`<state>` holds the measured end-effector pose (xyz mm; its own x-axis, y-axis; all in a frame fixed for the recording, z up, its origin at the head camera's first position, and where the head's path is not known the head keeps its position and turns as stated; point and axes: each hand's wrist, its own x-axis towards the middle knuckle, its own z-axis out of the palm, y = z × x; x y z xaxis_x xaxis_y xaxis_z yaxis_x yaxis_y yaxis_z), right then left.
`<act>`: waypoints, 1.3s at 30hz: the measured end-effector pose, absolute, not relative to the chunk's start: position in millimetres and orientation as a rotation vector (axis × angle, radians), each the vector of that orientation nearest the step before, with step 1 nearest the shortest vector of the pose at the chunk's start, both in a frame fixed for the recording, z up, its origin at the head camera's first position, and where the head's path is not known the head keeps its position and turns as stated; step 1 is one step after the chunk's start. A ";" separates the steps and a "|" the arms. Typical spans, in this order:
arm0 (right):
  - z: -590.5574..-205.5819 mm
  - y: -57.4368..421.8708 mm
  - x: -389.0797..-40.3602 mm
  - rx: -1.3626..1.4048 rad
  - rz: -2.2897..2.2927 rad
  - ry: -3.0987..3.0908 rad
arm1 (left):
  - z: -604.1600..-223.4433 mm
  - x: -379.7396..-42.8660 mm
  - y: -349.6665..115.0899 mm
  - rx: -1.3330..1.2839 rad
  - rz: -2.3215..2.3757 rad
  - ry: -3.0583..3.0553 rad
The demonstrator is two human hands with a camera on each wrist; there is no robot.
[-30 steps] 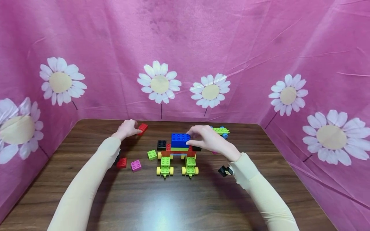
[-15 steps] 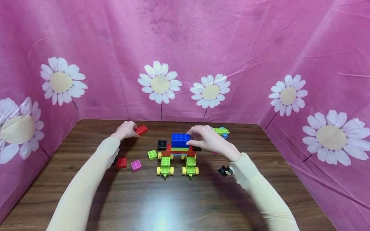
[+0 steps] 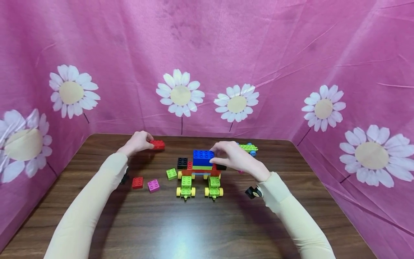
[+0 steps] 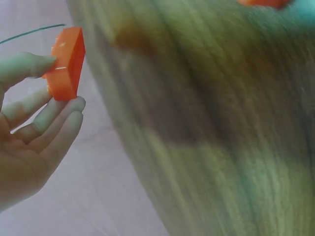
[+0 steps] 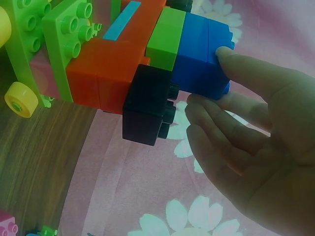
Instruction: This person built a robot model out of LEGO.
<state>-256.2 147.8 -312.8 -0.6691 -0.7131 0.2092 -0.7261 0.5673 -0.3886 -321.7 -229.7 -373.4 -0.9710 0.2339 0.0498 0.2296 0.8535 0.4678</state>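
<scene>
At the back left of the table, my left hand [image 3: 137,141] pinches a red toy brick [image 3: 157,145]; the left wrist view shows the thumb on the brick [image 4: 69,64] and fingertips at its other side. In the middle stands a build of toy bricks on yellow-wheeled green bases [image 3: 186,183], with red bricks [image 5: 106,73] across it and a black brick [image 3: 182,163] on either side. On top, above a light green brick [image 5: 166,39], is a blue block [image 3: 203,157]. My right hand [image 3: 231,156] grips this blue block between thumb and fingers, partly covering its right side.
Left of the build lie a loose red brick [image 3: 137,182], a magenta brick [image 3: 153,185] and a light green brick [image 3: 171,174]. Behind my right hand is a green wheeled base [image 3: 248,148] with blue wheels. A pink flowered cloth [image 3: 207,43] hangs around the table [image 3: 155,223].
My left hand has taken hold of the far red brick, which has turned from slanted to nearly level across the view. My right hand stays on the blue block.
</scene>
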 end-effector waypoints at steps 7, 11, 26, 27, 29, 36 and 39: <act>-314.0 148.5 -256.4 1.268 0.699 -2.749 | -350.0 -307.9 -226.7 0.483 0.861 3.008; -313.7 149.2 -256.7 1.273 0.697 -2.738 | -341.2 -302.1 -225.2 0.502 0.943 2.994; -314.1 149.5 -258.8 1.290 0.717 -2.734 | -311.4 -264.3 -192.2 0.661 1.174 2.922; -314.0 149.6 -259.1 1.287 0.717 -2.736 | -309.9 -261.9 -189.1 0.667 1.190 2.912; -314.0 149.5 -259.6 1.285 0.717 -2.739 | -307.5 -257.9 -183.8 0.684 1.217 2.897; -313.7 149.2 -259.3 1.279 0.709 -2.750 | -303.6 -246.0 -170.1 0.724 1.359 2.817; -313.5 149.3 -258.8 1.277 0.708 -2.753 | -305.2 -242.0 -164.0 0.758 1.381 2.782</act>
